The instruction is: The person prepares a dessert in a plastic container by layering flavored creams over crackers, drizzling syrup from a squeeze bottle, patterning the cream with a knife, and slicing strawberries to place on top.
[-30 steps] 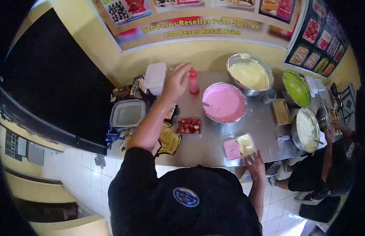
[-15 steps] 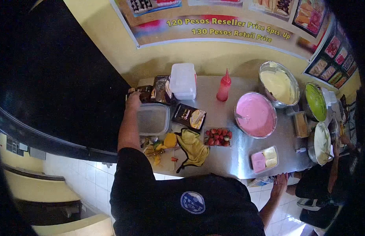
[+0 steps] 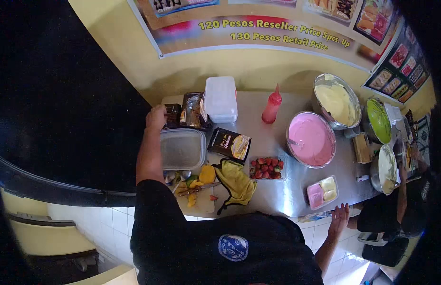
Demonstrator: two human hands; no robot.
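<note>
My left hand (image 3: 156, 118) is at the table's far left corner, fingers curled, beside a dark brown package (image 3: 172, 115). Whatever those fingers may hold is hidden. A second dark package (image 3: 193, 110), with a torn-looking clear part, lies to its right, and a clear lidless plastic container (image 3: 183, 148) is just nearer to me. My right hand (image 3: 340, 221) hangs at the table's front edge, fingers apart and holding nothing. Close to it is a small clear tub (image 3: 323, 193) with pink and pale yellow fillings.
On the steel table (image 3: 258, 137) are stacked white-lidded containers (image 3: 221, 99), a red squeeze bottle (image 3: 272, 108), strawberries (image 3: 267, 168), a yellow-green cloth (image 3: 235, 183) and cut mango (image 3: 207, 174) with a knife. Bowls of pink cream (image 3: 311, 139) and yellow cream (image 3: 337, 104) stand right. A co-worker (image 3: 396, 204) is at far right.
My left hand has drawn back left from over the brown package to its outer side. My right hand has lifted slightly off the table edge, fingers spreading. The view has shifted a little.
</note>
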